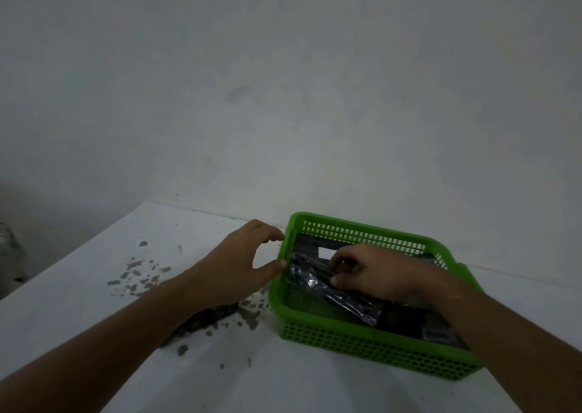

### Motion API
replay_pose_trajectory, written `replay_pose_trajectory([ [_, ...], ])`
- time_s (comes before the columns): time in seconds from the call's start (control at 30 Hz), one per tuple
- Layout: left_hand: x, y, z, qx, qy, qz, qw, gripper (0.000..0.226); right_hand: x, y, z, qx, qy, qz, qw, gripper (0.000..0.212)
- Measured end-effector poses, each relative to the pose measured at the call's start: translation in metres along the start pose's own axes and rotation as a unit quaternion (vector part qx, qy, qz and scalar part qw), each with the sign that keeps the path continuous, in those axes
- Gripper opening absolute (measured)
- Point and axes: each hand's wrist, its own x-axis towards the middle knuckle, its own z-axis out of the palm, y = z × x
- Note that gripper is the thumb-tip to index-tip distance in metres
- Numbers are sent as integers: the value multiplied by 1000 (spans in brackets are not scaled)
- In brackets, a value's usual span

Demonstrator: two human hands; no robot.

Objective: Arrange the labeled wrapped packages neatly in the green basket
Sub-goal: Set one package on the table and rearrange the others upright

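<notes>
Two hands work at the green basket [371, 340] near the table's [94, 334] far edge: left hand [239, 264] spread against its rim, right hand [374, 274] pinching a dark wrapped package [315, 283] inside.

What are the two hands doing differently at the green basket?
The left hand stays outside the green basket, thumb and fingers spread on its left rim. The right hand reaches inside, fingers curled onto a dark shiny wrapped package. The left hand is open and holds no package; the right hand pinches the wrapping. Both are bare and work over the same white table.
</notes>
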Motion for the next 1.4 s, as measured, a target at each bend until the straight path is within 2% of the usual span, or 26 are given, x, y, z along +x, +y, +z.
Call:
replay_pose_trajectory([
  [0.17,15,12,13,-14,-27,3,1000,52,-11,6,-5,54,31,-39,997,30],
  [0.27,18,19,15,-37,-53,-14,998,60,-14,8,-4,70,64,-69,993,24],
  [0.37,21,24,15,-46,-87,-37,994,67,-17,8,0,30,100,-119,987,19],
  [0.47,24,25,15,-38,-91,-28,995,59,-19,7,3,-8,115,-161,980,22],
  [0.6,22,21,14,-76,-87,-6,993,38,-24,10,0,2,82,-136,987,35],
  [0.77,20,12,24,-79,-102,33,991,42,-23,19,8,-3,52,-91,994,27],
  [0.87,22,8,29,-20,-129,47,990,46,-20,18,12,-28,39,-73,996,33],
  [0.97,25,4,35,49,-166,48,984,41,-14,16,15,-126,37,-73,989,37],
  [1.07,24,2,38,75,-165,58,982,30,-10,12,22,-199,32,-92,975,31],
  [1.2,23,-1,38,83,-140,59,985,21,-5,10,29,-181,-19,-90,979,16],
  [1.3,24,-3,38,89,-140,59,984,21,-4,10,25,-159,-53,-73,983,16],
  [1.4,25,-4,40,91,-136,67,984,22,-2,8,25,-204,-90,-74,972,19],
])
